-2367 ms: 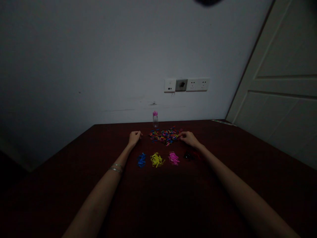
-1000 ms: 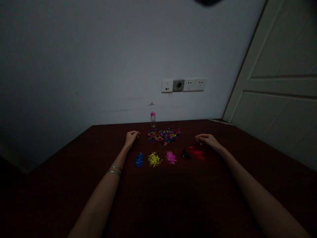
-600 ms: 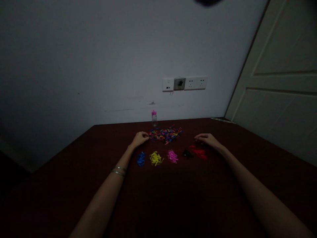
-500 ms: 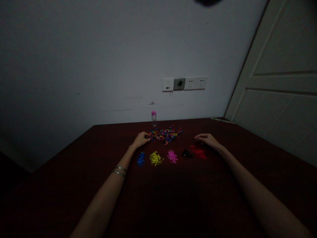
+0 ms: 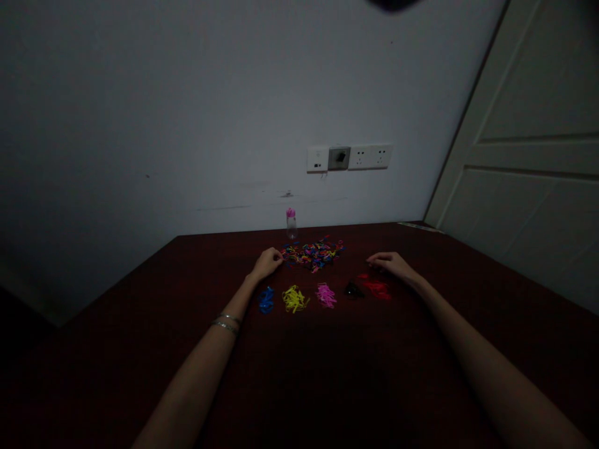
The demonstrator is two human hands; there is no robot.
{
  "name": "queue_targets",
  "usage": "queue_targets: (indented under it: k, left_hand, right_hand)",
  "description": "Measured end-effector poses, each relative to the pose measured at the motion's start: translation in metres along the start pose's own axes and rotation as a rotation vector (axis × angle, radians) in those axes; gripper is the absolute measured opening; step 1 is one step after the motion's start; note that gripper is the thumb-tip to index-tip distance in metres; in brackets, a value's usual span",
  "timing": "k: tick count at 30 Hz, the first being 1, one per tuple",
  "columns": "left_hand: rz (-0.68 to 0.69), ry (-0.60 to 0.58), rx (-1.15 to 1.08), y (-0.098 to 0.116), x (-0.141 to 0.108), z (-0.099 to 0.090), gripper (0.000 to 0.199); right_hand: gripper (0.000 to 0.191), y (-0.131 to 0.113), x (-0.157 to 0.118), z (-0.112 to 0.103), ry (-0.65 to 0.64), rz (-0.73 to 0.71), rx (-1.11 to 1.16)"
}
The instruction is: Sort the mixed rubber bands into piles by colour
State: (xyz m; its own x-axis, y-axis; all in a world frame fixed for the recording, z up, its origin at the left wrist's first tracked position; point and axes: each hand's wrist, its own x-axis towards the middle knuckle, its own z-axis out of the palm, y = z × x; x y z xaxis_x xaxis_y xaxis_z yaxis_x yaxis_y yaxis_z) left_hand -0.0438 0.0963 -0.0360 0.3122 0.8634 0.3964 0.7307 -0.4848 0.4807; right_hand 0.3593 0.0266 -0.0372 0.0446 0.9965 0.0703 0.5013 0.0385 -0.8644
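A mixed heap of small coloured rubber bands (image 5: 314, 254) lies toward the back of the table. At the heap's left edge my left hand (image 5: 267, 262) rests with its fingers curled together; whatever is between the fingertips is too small to make out. My right hand (image 5: 392, 264) lies to the right of the heap, fingers loosely stretched and holding nothing visible. Just below it are red rubber bands (image 5: 375, 287). In a row to their left lie black rubber bands (image 5: 352, 290), pink rubber bands (image 5: 326, 295), yellow rubber bands (image 5: 294, 299) and blue rubber bands (image 5: 266, 300).
Behind the heap stands a clear bottle (image 5: 291, 227) with a pink top, close to the wall (image 5: 224, 125). Wall sockets (image 5: 369, 157) sit above the dark red table (image 5: 309, 374). A pale panelled door (image 5: 528, 149) is on the right. The room is dim.
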Motion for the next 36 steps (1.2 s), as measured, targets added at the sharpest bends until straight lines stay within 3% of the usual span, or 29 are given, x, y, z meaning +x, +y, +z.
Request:
queue_targets:
  k: [3, 5, 13, 21, 24, 28, 32, 36]
  left_hand:
    - [-0.002, 0.006, -0.027, 0.011, 0.003, -0.004, 0.015]
    - [0.007, -0.058, -0.088, 0.024, 0.007, -0.007, 0.017]
    - [0.183, -0.557, -0.306, 0.090, 0.005, 0.001, 0.019]
    - [0.203, -0.702, -0.310, 0.103, -0.003, 0.008, 0.019]
    - [0.198, -0.617, -0.337, 0.100, -0.001, 0.006, 0.021]
    - [0.109, -0.337, -0.381, 0.082, 0.006, -0.002, 0.025]
    - [-0.086, -0.008, -0.409, 0.045, 0.014, -0.017, 0.033]
    - [-0.258, 0.205, -0.409, 0.004, 0.014, -0.029, 0.033]
  right_hand:
    - [0.023, 0.003, 0.001, 0.000, -0.001, -0.008, 0.007]
    - [0.023, 0.004, 0.002, 0.000, 0.001, -0.009, 0.017]
    - [0.021, 0.000, -0.001, 0.000, -0.002, -0.003, 0.012]
    - [0.022, -0.005, -0.003, 0.000, -0.005, 0.008, -0.006]
    - [0.021, -0.004, -0.003, 0.000, 0.000, -0.006, -0.006]
    - [0.022, -0.003, -0.002, 0.001, 0.006, -0.017, -0.002]
    - [0.024, -0.002, -0.002, 0.001, 0.013, -0.015, -0.021]
    - [0.026, -0.001, -0.001, 0.002, 0.027, -0.031, -0.049]
